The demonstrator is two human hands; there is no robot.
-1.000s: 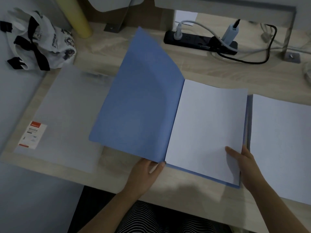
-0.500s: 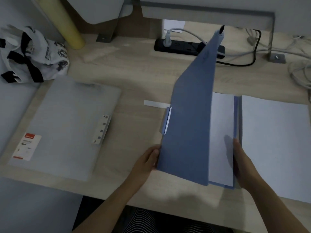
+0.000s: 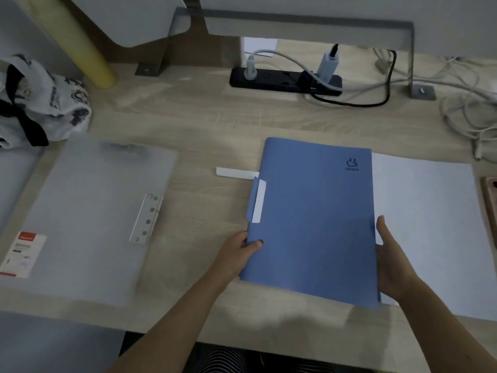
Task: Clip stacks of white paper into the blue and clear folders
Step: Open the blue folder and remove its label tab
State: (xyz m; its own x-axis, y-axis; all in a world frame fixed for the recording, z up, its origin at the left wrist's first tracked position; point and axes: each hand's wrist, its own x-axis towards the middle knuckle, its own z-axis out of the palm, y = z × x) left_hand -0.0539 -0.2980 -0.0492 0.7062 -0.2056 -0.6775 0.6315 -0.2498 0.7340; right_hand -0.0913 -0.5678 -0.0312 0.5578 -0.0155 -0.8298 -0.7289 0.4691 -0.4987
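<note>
The blue folder (image 3: 314, 219) lies closed on the desk, cover up, with a small logo near its top right corner. My left hand (image 3: 238, 254) grips its lower left edge, thumb on the cover. My right hand (image 3: 390, 262) holds its right edge, fingers against the side. A stack of white paper (image 3: 430, 230) lies flat just right of the folder, partly under its edge. The clear folder (image 3: 88, 214) rests closed at the left, a metal clip strip (image 3: 146, 218) along its right side. Paper inside the blue folder is hidden.
A white label strip (image 3: 235, 173) lies by the blue folder's top left. A black power strip (image 3: 285, 80) with cables sits at the back. A black and white bag (image 3: 40, 103) and a yellow tube (image 3: 80, 47) are at far left. A phone edge (image 3: 490, 208) shows at far right.
The blue folder's cover swung from open at the left over to the right and now lies shut on the paper. The clear folder's clip strip, covered before, is now exposed.
</note>
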